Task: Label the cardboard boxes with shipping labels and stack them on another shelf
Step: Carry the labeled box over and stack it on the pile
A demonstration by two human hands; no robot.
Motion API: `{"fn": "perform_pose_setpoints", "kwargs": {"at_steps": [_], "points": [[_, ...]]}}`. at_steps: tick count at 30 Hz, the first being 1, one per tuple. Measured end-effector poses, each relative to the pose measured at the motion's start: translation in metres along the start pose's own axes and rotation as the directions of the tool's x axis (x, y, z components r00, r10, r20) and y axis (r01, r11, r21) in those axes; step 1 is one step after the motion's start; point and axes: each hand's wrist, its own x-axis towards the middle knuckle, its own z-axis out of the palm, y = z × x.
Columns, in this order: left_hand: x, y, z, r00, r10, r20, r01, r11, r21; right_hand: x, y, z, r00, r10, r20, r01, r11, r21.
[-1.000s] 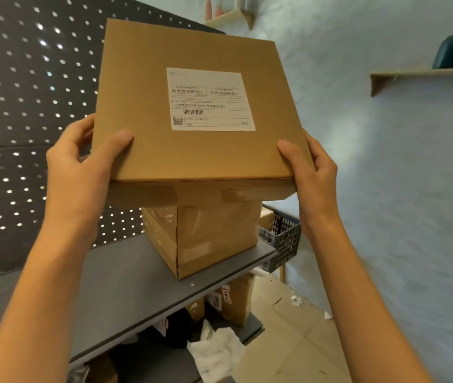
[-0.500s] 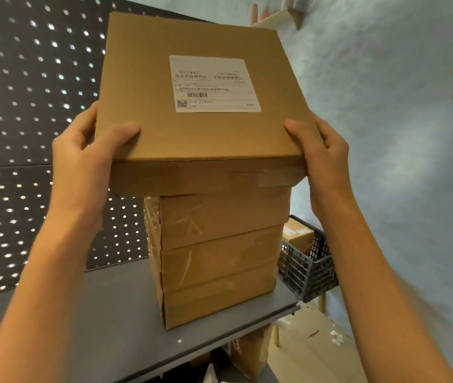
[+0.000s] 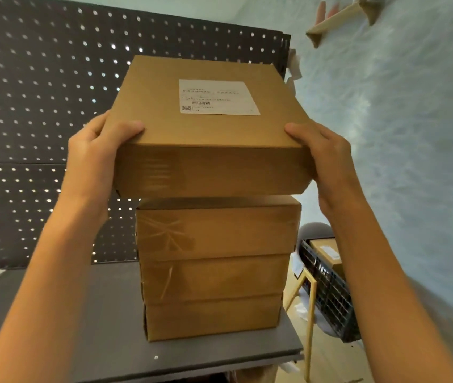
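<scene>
I hold a flat cardboard box (image 3: 208,167) with a white shipping label (image 3: 218,97) on its top face. My left hand (image 3: 95,156) grips its left near corner and my right hand (image 3: 327,158) grips its right near corner. The box hovers just above, or barely touches, a stack of three taped cardboard boxes (image 3: 214,269); I cannot tell which. The stack stands on a dark grey shelf (image 3: 87,327), near its right edge.
A black pegboard (image 3: 40,106) backs the shelf. To the right, below shelf level, a dark plastic crate (image 3: 327,291) holds another box and rests on a thin wooden stand. A pale textured wall with a small wooden shelf (image 3: 338,20) rises on the right.
The held box has come lower and closer over the stack. The view has shifted, and all three stacked boxes now show below it.
</scene>
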Motion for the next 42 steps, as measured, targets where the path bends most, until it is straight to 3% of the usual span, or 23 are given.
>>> {"fn": "perform_pose_setpoints", "kwargs": {"at_steps": [14, 42], "points": [[-0.005, -0.008, 0.02, 0.973, -0.217, -0.084, 0.222, 0.973, 0.055, 0.007, 0.027, -0.003, 0.983, 0.172, 0.065, -0.177, 0.981, 0.082], [0.011, -0.014, 0.03, 0.945, -0.314, -0.098, 0.322, 0.942, 0.094, 0.019, 0.039, 0.008, 0.96, 0.27, 0.078, -0.272, 0.962, 0.014]]}}
